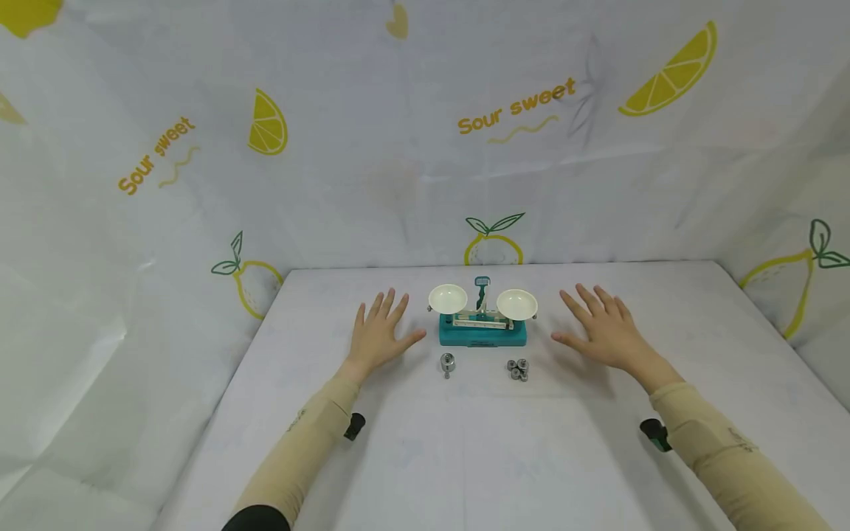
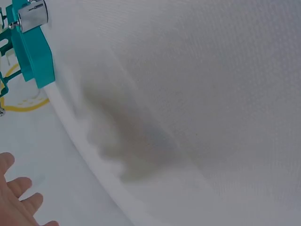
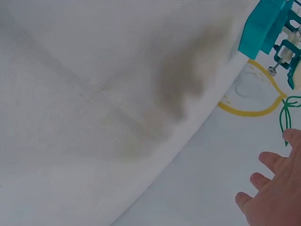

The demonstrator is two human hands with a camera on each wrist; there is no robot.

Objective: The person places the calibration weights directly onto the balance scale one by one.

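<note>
A teal balance scale [image 1: 482,336] with two white pans stands at the back middle of the table. Its left pan [image 1: 448,299] sits slightly higher than the right pan [image 1: 517,304]. Before it lie a metal weight [image 1: 448,361] with a much smaller one in front, and to the right a cluster of several small metal weights [image 1: 518,369]. My left hand [image 1: 380,337], fingers spread, is just left of the scale and holds nothing. On the other side my right hand [image 1: 603,334] is also spread and holds nothing. Parts of the teal base [image 2: 38,56] show in both wrist views.
A white cloth covers the table [image 1: 425,457]. Behind it hangs a white backdrop [image 1: 372,184] printed with lemons and lettering. Dark wrist devices, the left one [image 1: 355,426] and the right one [image 1: 656,434], stick out beneath the sleeves.
</note>
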